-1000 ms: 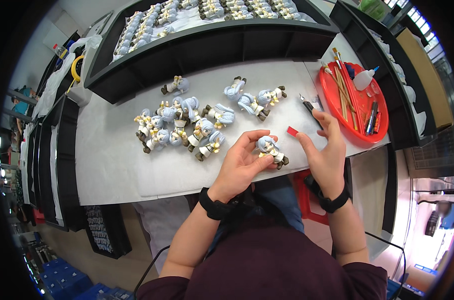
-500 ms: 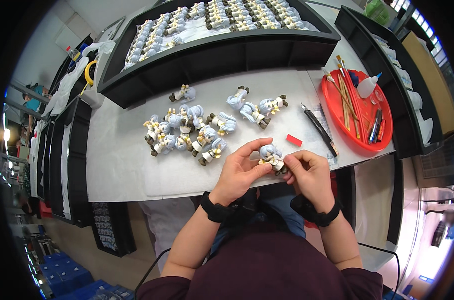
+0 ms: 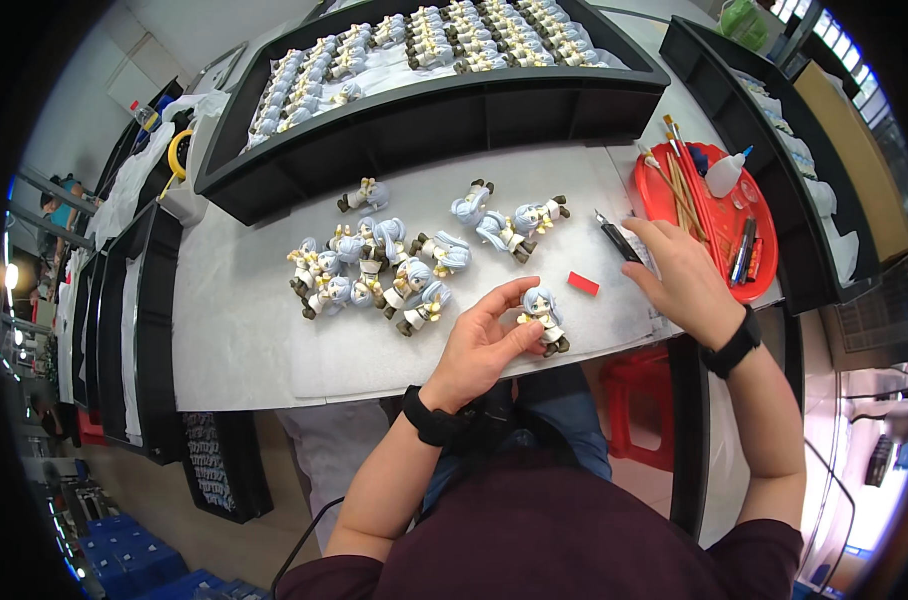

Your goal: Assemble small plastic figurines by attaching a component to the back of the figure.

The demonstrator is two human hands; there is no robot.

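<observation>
A small figurine (image 3: 544, 318) with pale blue hair, a cream and white body and dark brown feet is held above the near edge of the white surface (image 3: 244, 330). It leans, head up and away, feet toward the person.

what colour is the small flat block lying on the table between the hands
Red; the small flat block shows best in the head view.

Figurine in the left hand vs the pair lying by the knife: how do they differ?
The held figurine is pinched in the left hand at the table's near edge; the pair of figurines lies loose farther back. The held figurine faces the camera, roughly upright; the pair lies on its sides. The held one is alone; the pair touches. Both have pale blue hair, light outfits and brown boots.
</observation>
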